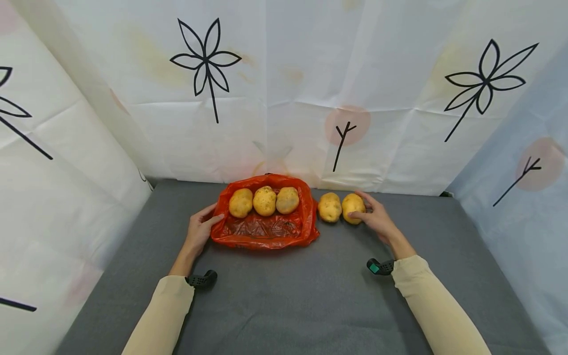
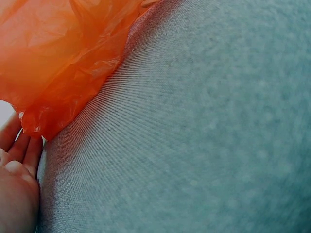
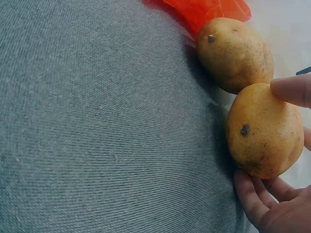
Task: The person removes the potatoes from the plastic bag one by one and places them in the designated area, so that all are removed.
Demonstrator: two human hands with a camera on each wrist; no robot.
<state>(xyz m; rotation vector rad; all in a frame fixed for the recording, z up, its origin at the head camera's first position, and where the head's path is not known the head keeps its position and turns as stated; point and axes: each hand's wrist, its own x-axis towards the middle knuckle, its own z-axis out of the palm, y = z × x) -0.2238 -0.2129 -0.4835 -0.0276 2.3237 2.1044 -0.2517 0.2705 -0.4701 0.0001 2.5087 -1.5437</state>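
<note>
You've got one thin, crinkled red plastic bag point(image 1: 262, 242) spread wide on the grey fabric-topped counter point(image 1: 288, 301), its mouth up and its rim crumpled all the way round. Your left hand point(image 1: 198, 229) is on its left edge, thumb over the rim, holding the plastic between thumb and fingers. Across on the right, your right hand point(image 1: 377, 217) grips a plump, oval, yellow-brown potato point(image 1: 353, 207), the outermost one, its digits on opposite sides.

Count them up: five potatoes in all! Three pale yellow, rounded potatoes point(image 1: 264, 202) sit in a row inside the bag, toward its far side, and two are outside, just to its right. The second outside one, a smooth yellow potato point(image 1: 330, 207), lies between the bag and the one you're gripping, close beside both. Two black wrist straps point(image 1: 203, 280) show too, one per arm, with a green patch on the right one.

Now look at your right wrist view: it picks out a dark, rough spot on the gripped potato and another on its neighbour, marks you don't get from the head view. Your left wrist view shows the bag's outside glowing orange, your fingers at its corner; only the head view gives you the three potatoes within.
</note>
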